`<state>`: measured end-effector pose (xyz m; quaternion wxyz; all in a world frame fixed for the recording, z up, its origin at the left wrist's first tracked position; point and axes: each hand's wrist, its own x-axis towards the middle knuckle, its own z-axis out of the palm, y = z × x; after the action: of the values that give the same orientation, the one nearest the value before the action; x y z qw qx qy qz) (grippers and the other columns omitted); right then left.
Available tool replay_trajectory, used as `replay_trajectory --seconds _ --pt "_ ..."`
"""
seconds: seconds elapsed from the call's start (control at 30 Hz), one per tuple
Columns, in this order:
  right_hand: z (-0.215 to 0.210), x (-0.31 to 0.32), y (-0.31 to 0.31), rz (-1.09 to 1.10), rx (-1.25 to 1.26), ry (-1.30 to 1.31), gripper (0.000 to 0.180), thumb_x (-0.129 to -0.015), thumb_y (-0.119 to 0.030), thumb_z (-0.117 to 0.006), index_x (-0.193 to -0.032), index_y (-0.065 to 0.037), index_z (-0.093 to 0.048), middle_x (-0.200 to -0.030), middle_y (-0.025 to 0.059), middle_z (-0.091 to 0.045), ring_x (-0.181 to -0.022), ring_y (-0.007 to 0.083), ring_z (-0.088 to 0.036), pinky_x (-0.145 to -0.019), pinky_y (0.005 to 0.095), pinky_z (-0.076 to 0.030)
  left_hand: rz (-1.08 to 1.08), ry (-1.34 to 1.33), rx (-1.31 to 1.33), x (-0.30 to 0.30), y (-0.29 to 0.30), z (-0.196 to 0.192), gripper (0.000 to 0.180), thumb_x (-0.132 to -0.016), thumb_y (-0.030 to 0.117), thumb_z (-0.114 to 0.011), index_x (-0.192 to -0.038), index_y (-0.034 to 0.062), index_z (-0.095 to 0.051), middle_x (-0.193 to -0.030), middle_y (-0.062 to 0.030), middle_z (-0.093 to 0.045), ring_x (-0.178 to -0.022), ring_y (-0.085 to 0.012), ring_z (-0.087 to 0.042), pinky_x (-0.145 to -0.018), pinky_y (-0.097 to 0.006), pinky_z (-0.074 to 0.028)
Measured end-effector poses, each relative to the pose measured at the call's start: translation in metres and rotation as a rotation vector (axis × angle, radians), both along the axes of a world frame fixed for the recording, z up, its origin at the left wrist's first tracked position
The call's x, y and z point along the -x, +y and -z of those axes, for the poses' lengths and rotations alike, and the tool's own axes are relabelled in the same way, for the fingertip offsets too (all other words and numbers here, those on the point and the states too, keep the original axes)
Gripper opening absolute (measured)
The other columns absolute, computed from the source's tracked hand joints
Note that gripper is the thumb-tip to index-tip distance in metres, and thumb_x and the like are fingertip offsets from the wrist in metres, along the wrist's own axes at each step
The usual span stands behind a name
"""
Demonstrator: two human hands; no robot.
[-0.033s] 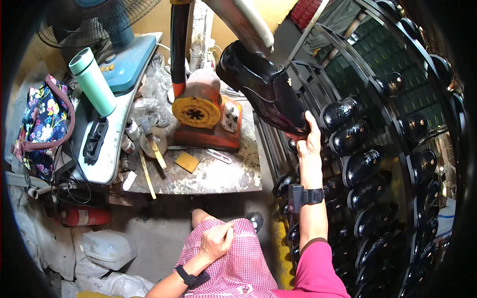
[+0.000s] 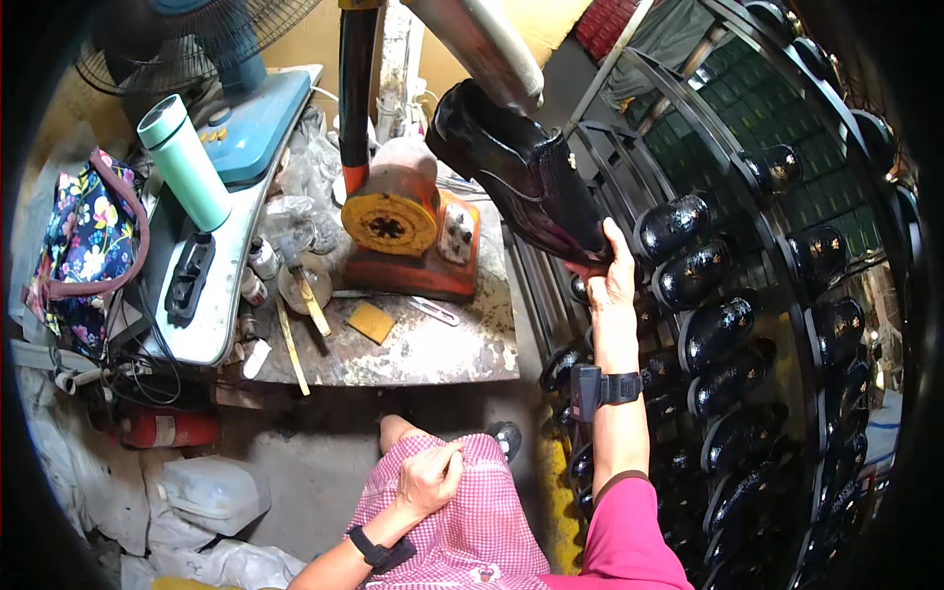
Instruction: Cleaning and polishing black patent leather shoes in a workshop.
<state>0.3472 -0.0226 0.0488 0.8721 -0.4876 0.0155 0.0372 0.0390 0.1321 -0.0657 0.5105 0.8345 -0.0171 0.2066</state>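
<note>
A glossy black slip-on shoe (image 2: 516,177) is held up at the right of the bench, tilted with its heel to the upper left. My right hand (image 2: 612,270) grips it by the toe, thumb on the upper and the other fingers mostly hidden beneath. The round end of a grey metal tube (image 2: 497,59) hangs right over the shoe's opening; I cannot tell whether they touch. My left hand (image 2: 431,479) lies in a loose fist on the pink checked apron (image 2: 482,521) over my lap, with nothing visible in it.
Ahead stands an orange bench machine (image 2: 413,270) with a yellow round face on a worn worktable (image 2: 442,354). A brush (image 2: 313,307) and a yellow block (image 2: 371,321) lie there. A green flask (image 2: 184,162) stands left. Racks of black shoes (image 2: 718,329) fill the right.
</note>
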Motion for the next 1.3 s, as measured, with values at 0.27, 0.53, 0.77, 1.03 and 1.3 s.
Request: replay_trajectory --seconds 0.27,0.53,0.77,1.03,1.3 --pt "-0.009 -0.013 0.017 -0.018 -0.007 0.019 0.035 -0.079 -0.027 -0.061 -0.102 -0.001 -0.058 -0.093 0.0141 -0.063 -0.072 0.0250 -0.065 -0.048 0.0350 -0.057 0.005 0.028 0.025 0.001 0.001 -0.004 0.012 -0.074 0.002 -0.057 -0.084 -0.0026 -0.062 -0.069 -0.0123 -0.063 -0.059 -0.0229 -0.062 -0.052 -0.030 -0.049" --pt "-0.001 -0.003 0.028 0.018 -0.093 0.251 0.035 -0.076 -0.027 -0.065 -0.094 0.001 -0.056 -0.081 0.0169 -0.063 -0.060 0.0252 -0.064 -0.045 0.0318 -0.056 -0.015 0.019 0.033 0.003 0.000 0.000 0.013 -0.074 0.003 -0.057 -0.085 -0.0025 -0.062 -0.068 -0.0125 -0.063 -0.057 -0.0224 -0.061 -0.051 -0.029 -0.048" --pt "-0.004 -0.002 0.038 0.018 -0.264 0.404 0.036 -0.076 -0.028 -0.065 -0.095 0.002 -0.057 -0.083 0.0178 -0.063 -0.067 0.0324 -0.064 -0.046 0.0283 -0.056 -0.026 -0.022 -0.001 0.001 0.003 -0.001 0.011 -0.077 0.000 -0.055 -0.085 -0.0029 -0.061 -0.066 -0.0097 -0.064 -0.057 -0.0177 -0.063 -0.050 -0.026 -0.049" --pt "-0.003 0.021 0.035 0.030 -0.290 0.434 0.035 -0.077 -0.030 -0.065 -0.098 -0.002 -0.057 -0.086 0.0176 -0.063 -0.069 0.0335 -0.064 -0.045 0.0263 -0.055 -0.032 0.030 0.078 0.005 0.000 0.000 0.012 -0.075 0.003 -0.057 -0.086 -0.0007 -0.062 -0.067 -0.0112 -0.063 -0.057 -0.0215 -0.062 -0.051 -0.029 -0.049" --pt "0.050 0.132 -0.034 0.130 -0.140 0.513 0.025 -0.073 -0.032 -0.065 -0.085 -0.011 -0.062 -0.076 0.0061 -0.065 -0.052 0.0204 -0.061 -0.033 0.0283 -0.044 -0.063 0.044 0.081 0.005 0.000 0.002 0.011 -0.077 0.003 -0.055 -0.085 0.0014 -0.063 -0.062 -0.0110 -0.060 -0.054 -0.0217 -0.060 -0.049 -0.030 -0.047"
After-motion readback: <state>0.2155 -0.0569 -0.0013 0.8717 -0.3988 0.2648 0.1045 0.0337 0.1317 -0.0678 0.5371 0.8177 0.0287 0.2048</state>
